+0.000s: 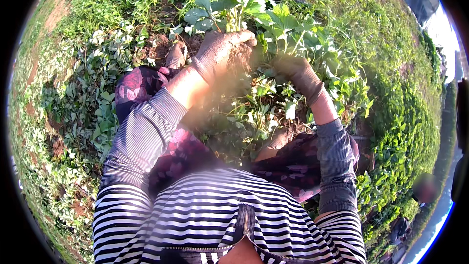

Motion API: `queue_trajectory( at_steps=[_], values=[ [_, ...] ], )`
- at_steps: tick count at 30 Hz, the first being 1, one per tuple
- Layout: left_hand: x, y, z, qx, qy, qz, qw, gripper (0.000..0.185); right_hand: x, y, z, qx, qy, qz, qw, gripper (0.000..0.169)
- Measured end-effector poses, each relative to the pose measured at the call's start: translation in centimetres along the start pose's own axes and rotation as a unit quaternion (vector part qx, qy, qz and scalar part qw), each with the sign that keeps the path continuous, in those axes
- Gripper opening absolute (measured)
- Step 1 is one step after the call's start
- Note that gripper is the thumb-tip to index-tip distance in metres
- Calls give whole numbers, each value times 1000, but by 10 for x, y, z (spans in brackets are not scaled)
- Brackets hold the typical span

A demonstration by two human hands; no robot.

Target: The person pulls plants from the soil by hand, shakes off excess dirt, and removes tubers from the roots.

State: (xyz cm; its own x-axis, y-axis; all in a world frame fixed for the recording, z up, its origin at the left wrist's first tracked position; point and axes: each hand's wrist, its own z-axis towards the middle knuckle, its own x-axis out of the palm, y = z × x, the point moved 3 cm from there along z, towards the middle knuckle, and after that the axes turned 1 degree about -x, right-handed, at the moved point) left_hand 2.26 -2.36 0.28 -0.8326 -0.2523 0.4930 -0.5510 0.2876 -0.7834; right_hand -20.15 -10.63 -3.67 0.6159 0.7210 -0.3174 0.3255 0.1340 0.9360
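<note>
My left hand (220, 49), in a soil-stained knit glove, is closed around the stems of a leafy bunch of plants (236, 2) that look like strawberry plants. Its leaves stand up beyond my fingers, and soil-covered roots (240, 58) hang below them. To the right, my right hand (298, 73), gloved the same way, reaches down into the low plants (289, 31) still growing there. Leaves and blur hide its fingertips, so whether it grips a stem is unclear.
Trailing leafy plants (77, 106) cover the ground on the left, and a denser green row (403, 132) runs along the right. Bare soil (155, 47) shows near my left foot (176, 55). My right foot (274, 145) is below my right hand. Other people (399, 229) are at the far right.
</note>
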Motion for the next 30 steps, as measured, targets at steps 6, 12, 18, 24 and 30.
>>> queue_trajectory(
  at_steps=[6,12,18,24,30],
  values=[
    [9,27,3,9,13,37,999,16,11,19,2,-77,-16,61,995,23],
    [7,48,15,15,38,109,993,29,14,31,2,-33,-76,23,996,22],
    [18,45,16,48,116,155,980,33,20,58,-8,50,-101,35,993,21],
    [15,46,22,-21,185,170,968,44,25,64,-19,79,-115,50,989,19],
    [-5,57,30,6,86,144,986,28,20,53,-14,-99,-187,-153,965,19]
  ],
)
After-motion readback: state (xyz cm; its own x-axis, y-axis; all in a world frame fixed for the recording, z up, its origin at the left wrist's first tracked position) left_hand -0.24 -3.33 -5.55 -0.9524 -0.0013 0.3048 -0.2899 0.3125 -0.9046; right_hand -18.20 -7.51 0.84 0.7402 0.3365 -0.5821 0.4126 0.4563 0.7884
